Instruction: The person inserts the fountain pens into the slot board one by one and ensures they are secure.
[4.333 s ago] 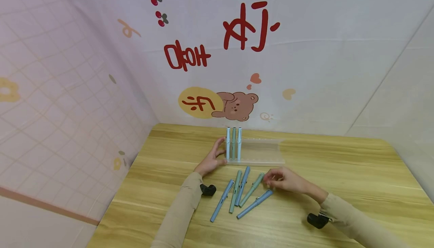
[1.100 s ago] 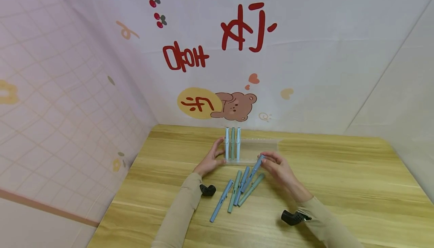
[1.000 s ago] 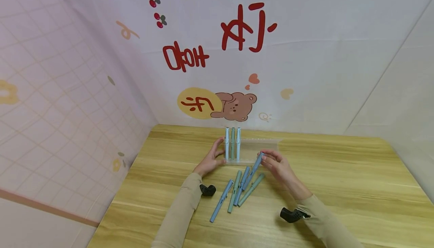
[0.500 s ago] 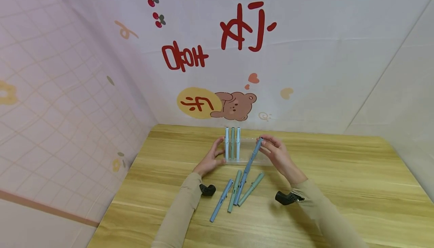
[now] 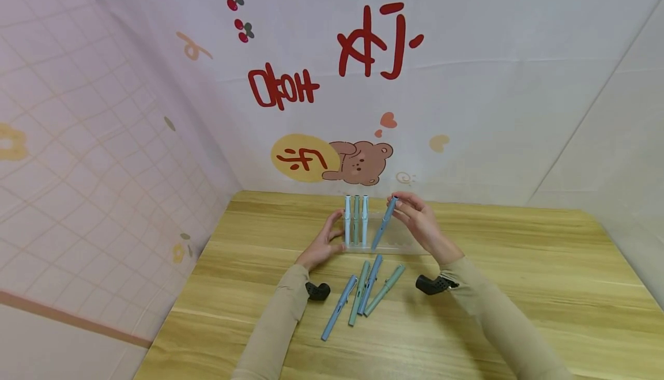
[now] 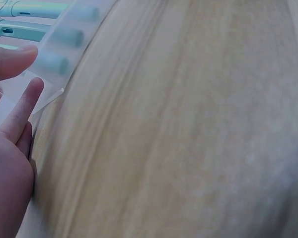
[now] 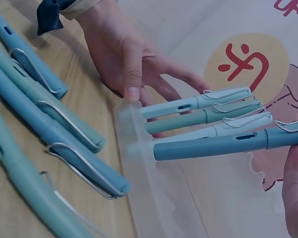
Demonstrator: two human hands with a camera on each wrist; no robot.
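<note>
A clear pen stand (image 5: 407, 249) stands near the back of the table. Three capped pens fill its left end: a pale blue pen (image 5: 348, 224), a green pen (image 5: 356, 227) and another pale blue pen (image 5: 365, 224). My left hand (image 5: 320, 248) grips the stand's left end, thumb in front and fingers behind. Pinched near its clip end by my right hand (image 5: 424, 228) is a darker blue pen (image 5: 384, 223). It leans, its lower end close over the stand's front ledge. In the right wrist view this blue pen (image 7: 208, 146) lies beside the last pale one.
On the table (image 5: 519, 288) in front of the stand lie a blue pen (image 5: 339, 308), a green pen (image 5: 360, 293), another blue pen (image 5: 370, 285) and a second green pen (image 5: 384, 290). A printed cloth wall (image 5: 482, 109) rises behind the table's back edge.
My right hand has picked up the rightmost blue pen from the table, then carried it up and back to the stand, turning it steeper. The left hand stays at the stand's end.
</note>
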